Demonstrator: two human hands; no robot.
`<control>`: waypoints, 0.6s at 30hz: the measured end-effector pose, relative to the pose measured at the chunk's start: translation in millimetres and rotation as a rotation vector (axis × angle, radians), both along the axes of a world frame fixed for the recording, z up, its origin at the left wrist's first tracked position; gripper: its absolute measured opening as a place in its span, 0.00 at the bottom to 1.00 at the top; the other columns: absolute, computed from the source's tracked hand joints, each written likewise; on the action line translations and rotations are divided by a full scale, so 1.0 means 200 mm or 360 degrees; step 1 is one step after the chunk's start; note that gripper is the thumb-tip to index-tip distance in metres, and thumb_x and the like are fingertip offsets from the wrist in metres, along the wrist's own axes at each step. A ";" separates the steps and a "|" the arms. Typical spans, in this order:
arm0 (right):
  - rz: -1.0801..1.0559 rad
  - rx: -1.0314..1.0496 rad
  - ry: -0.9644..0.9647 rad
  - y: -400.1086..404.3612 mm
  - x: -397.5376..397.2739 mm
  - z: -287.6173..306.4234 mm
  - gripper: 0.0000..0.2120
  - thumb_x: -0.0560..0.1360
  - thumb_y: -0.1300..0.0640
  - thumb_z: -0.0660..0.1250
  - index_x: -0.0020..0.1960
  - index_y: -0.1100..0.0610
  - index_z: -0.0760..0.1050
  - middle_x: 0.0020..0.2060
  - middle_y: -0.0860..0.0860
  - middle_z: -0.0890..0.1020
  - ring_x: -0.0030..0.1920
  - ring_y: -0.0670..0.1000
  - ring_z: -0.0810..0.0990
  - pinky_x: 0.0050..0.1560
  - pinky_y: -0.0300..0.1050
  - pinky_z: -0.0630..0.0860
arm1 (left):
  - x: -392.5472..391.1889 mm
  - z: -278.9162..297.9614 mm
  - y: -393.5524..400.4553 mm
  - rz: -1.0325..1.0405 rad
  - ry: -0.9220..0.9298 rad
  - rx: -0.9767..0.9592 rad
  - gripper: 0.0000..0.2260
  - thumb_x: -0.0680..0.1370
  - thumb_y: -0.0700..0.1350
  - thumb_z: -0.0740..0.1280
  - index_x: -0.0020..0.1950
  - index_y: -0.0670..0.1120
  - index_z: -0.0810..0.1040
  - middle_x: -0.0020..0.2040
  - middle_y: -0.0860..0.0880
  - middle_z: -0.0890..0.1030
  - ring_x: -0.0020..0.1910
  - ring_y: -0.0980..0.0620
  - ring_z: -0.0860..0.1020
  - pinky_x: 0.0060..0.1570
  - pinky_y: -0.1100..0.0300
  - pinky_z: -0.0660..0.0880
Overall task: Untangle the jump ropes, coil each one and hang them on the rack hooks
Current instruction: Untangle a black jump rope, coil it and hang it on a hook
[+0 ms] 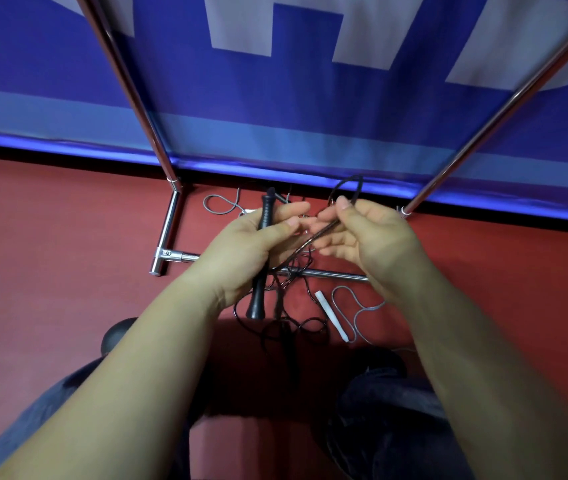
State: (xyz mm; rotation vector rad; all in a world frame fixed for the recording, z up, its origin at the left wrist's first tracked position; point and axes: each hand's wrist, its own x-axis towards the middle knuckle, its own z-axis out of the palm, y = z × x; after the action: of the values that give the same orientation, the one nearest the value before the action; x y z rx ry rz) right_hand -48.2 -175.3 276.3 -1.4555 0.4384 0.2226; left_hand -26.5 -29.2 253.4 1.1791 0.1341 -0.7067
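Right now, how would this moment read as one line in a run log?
stage: untangling | left hand: grips black handle | right hand: pinches black rope | white handle: on floor | hung: none seen

The handle is sitting in the left hand, left of the right hand; the tangled rope is lying below both, before the rack base

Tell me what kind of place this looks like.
Probably a gym or sports hall: red floor, a big blue banner behind a chrome rack, and jump ropes tangled on the floor.
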 end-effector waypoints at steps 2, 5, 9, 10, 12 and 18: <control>-0.0110 0.0138 -0.0056 0.00 0.00 0.01 0.15 0.81 0.59 0.55 0.39 0.60 0.73 0.28 0.51 0.81 0.25 0.45 0.78 0.29 0.36 0.76 | -0.01 -0.01 0.01 -0.0172 -0.0107 0.0165 0.09 0.79 0.38 0.63 0.56 0.45 0.79 0.49 0.46 0.83 0.50 0.50 0.79 0.57 0.59 0.73; -0.0384 0.0257 -0.0126 -0.03 0.02 0.01 0.15 0.81 0.58 0.54 0.39 0.60 0.72 0.28 0.50 0.81 0.25 0.44 0.77 0.29 0.36 0.76 | -0.04 -0.01 -0.01 -0.0371 -0.0226 0.0395 0.10 0.80 0.37 0.60 0.50 0.46 0.79 0.42 0.49 0.85 0.45 0.54 0.83 0.55 0.64 0.75; -0.0665 0.0276 -0.0155 -0.08 0.04 0.01 0.15 0.82 0.57 0.54 0.40 0.59 0.72 0.31 0.52 0.80 0.25 0.43 0.78 0.30 0.35 0.76 | -0.04 0.03 -0.01 -0.0324 -0.0242 0.0274 0.10 0.80 0.41 0.60 0.43 0.46 0.80 0.27 0.53 0.74 0.30 0.55 0.75 0.41 0.66 0.73; -0.0684 0.0240 -0.0140 -0.08 0.04 0.01 0.15 0.82 0.56 0.54 0.40 0.59 0.72 0.33 0.53 0.79 0.26 0.43 0.78 0.31 0.35 0.76 | -0.04 0.03 -0.01 -0.0288 -0.0216 0.0201 0.10 0.79 0.41 0.60 0.43 0.44 0.80 0.26 0.53 0.70 0.29 0.55 0.72 0.40 0.65 0.72; -0.0636 0.0214 -0.0077 -0.08 0.03 0.00 0.14 0.82 0.55 0.54 0.42 0.58 0.73 0.35 0.54 0.78 0.26 0.43 0.78 0.31 0.36 0.77 | -0.03 0.03 -0.01 -0.0189 -0.0128 0.0095 0.10 0.79 0.40 0.60 0.43 0.42 0.79 0.26 0.53 0.68 0.28 0.56 0.69 0.38 0.64 0.70; 0.0697 -0.0558 0.0227 0.01 -0.04 -0.02 0.04 0.77 0.54 0.64 0.43 0.48 0.74 0.34 0.44 0.78 0.30 0.44 0.76 0.33 0.37 0.73 | 0.02 0.06 0.00 0.0270 0.0228 -0.0333 0.08 0.80 0.42 0.58 0.46 0.43 0.75 0.26 0.53 0.69 0.24 0.58 0.70 0.37 0.59 0.80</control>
State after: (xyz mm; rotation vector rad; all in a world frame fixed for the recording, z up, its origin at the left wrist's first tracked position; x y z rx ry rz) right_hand -57.0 -173.5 272.9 -1.8805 0.2758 0.6270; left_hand -22.1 -28.5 264.8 0.9055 0.2705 -0.6388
